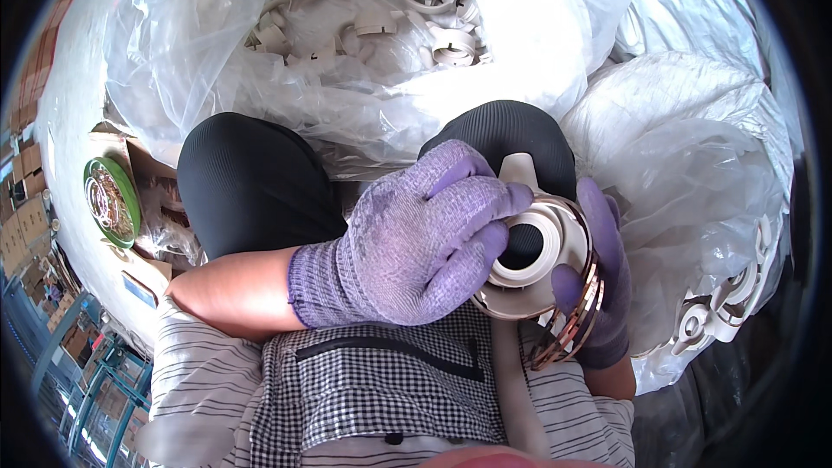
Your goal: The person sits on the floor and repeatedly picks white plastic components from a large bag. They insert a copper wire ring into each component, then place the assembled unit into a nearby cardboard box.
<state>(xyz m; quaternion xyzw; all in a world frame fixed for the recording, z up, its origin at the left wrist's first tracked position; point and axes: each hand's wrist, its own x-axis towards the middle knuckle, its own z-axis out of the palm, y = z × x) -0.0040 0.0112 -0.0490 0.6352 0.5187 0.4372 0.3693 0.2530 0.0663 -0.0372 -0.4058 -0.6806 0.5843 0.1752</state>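
Observation:
A cream plastic part with a round hub and a tab sticking up is held above my right thigh. My right hand, in a purple glove, grips its right side, with the thumb across the front. Several thin copper-coloured rings hang from that same hand, below the thumb. My left hand, gloved alike, has its fingers curled onto the left rim of the part beside the hub. Its fingertips partly hide that edge, so whether they also pinch a ring cannot be seen.
Beyond my knees, an open clear plastic bag holds several similar cream parts. More such parts lie in plastic at the right. On the left, a green dish with thin rings sits at a cardboard box.

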